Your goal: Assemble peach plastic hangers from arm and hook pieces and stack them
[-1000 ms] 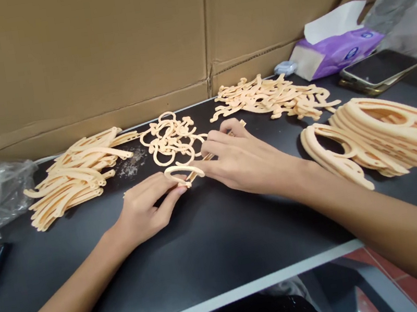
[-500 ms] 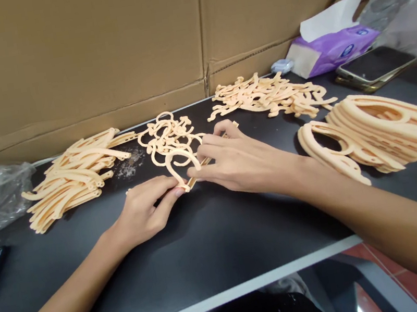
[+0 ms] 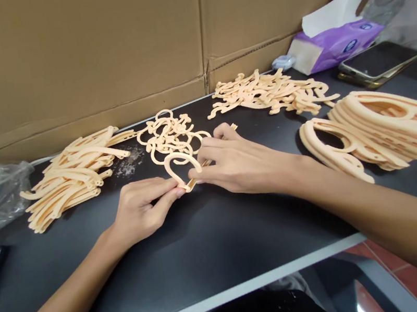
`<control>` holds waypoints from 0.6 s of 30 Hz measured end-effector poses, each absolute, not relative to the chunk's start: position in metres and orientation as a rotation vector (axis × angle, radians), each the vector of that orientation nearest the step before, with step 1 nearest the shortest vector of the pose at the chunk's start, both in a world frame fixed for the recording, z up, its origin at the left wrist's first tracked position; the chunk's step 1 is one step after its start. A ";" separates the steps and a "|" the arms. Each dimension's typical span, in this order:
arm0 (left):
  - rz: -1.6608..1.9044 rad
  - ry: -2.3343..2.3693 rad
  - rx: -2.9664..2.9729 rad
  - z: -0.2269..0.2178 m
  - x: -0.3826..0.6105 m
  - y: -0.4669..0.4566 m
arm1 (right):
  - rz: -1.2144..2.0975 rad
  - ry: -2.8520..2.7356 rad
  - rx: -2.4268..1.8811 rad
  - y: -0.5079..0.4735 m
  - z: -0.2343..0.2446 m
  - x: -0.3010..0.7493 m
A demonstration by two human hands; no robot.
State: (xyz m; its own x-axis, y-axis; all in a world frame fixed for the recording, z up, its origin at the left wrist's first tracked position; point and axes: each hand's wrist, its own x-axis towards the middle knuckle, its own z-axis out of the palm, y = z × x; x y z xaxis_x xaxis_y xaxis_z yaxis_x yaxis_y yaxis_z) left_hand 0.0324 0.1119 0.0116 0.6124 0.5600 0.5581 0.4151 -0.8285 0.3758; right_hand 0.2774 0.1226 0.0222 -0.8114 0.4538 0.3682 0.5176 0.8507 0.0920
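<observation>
L hand has fingers pinched tight on the plastic hook at its base, R hand fingers narrow on the flat strip, mid desk. Tip: keep pinches close to the join, imo.

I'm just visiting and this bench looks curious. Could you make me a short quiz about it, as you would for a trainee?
1. What are the left hand and right hand working on together? A) a phone B) a plastic hook on a strip C) a tissue box
2. True or false: the phone lies on top of the tissue pack.
3. What material stands behind the table?

Key: 1 B; 2 false, they lie side by side; 3 cardboard.
</observation>
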 end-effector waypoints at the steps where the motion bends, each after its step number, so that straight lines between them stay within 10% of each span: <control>1: 1.026 0.801 2.634 0.012 0.033 0.112 | -0.255 -2.694 -0.734 0.123 0.021 0.277; 18: 1.070 0.951 2.711 0.010 0.035 0.106 | -0.059 -2.702 -0.770 0.124 0.014 0.275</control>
State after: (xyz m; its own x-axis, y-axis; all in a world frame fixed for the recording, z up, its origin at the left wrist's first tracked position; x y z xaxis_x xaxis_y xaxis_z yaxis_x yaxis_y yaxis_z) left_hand 0.0350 0.1059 0.0101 0.5647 0.5743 0.5927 0.5210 -0.8050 0.2836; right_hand 0.2748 0.1244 0.0141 -0.7994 0.5056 0.3244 0.5193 0.8531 -0.0500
